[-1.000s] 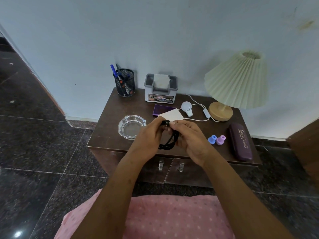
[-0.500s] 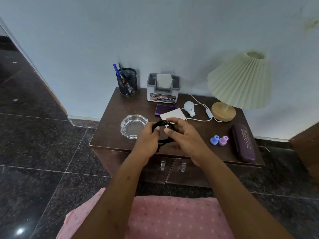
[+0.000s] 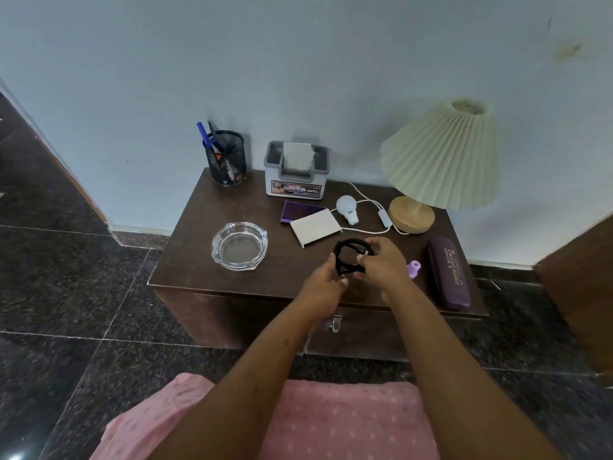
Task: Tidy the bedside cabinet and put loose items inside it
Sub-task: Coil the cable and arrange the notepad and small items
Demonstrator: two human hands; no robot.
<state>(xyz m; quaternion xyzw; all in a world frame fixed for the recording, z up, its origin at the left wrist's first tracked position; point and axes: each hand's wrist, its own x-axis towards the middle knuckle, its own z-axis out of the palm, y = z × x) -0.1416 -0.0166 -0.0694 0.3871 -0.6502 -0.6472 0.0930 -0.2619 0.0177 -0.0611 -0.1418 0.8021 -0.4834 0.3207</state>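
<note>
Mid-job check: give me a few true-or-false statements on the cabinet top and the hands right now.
1. The left hand and right hand both grip a coiled black cable over the brown wooden cabinet. True.
2. The clear glass ashtray holds the pens. False: they stand in the black mesh cup.
3. The purple glasses case lies near the cabinet's right edge. True.
4. The white bulb is fitted in the pleated lamp. False: it lies loose on the top, beside the lamp's wooden base.
</note>
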